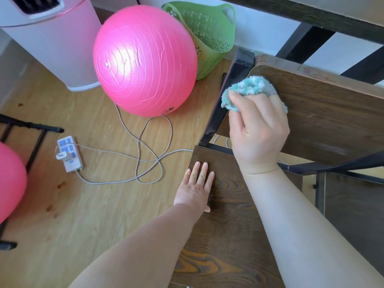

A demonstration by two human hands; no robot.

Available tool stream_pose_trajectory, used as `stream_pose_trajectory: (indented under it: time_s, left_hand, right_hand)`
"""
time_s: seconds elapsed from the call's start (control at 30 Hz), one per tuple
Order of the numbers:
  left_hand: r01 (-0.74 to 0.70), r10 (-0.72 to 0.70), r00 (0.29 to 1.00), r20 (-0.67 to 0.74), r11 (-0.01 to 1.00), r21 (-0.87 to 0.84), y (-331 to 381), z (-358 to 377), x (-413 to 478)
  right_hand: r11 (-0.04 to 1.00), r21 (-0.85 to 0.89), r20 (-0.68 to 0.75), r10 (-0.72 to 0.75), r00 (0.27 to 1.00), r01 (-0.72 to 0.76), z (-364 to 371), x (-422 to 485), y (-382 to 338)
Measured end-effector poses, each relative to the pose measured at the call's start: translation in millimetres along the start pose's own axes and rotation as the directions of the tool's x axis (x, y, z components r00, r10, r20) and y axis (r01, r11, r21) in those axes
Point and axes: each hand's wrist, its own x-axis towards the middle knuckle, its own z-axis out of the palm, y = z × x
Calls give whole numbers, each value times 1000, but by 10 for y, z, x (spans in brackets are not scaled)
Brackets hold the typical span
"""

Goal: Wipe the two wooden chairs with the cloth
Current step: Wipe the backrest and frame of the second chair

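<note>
A dark wooden chair with a black metal frame fills the right half of the view; its backrest (332,113) rises at the upper right and its seat (226,235) lies below. My right hand (257,129) grips a fluffy teal and white cloth (249,88) and presses it against the top left corner of the backrest. My left hand (196,188) lies flat, fingers together, on the seat's left edge. Part of a second dark wooden seat (353,204) shows at the right edge.
A large pink exercise ball (145,61) sits on the wood floor left of the chair, with a green plastic basket (209,32) behind it. A white power strip (69,153) and looping grey cable (145,154) lie on the floor. A dark table edge (311,15) runs overhead.
</note>
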Motion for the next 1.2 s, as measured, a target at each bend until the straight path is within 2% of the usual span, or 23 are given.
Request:
stream_pose_trajectory:
  time_s: [0.43, 0.83, 1.03, 1.2]
  left_hand:
    - [17, -17, 1000, 23, 1000, 21, 3, -119, 67]
    - [19, -20, 999, 29, 999, 28, 3, -153, 61]
    - [24, -25, 999, 27, 999, 35, 30, -57, 18]
    - [14, -15, 1000, 18, 999, 42, 28, -32, 17]
  right_hand:
    - [974, 50, 36, 220, 975, -222, 174, 10, -93]
    - [980, 13, 180, 195, 964, -200, 193, -181, -106]
    - [995, 10, 199, 94, 976, -98, 200, -392, -116]
    - [994, 26, 296, 94, 951, -107, 306, -702, -127]
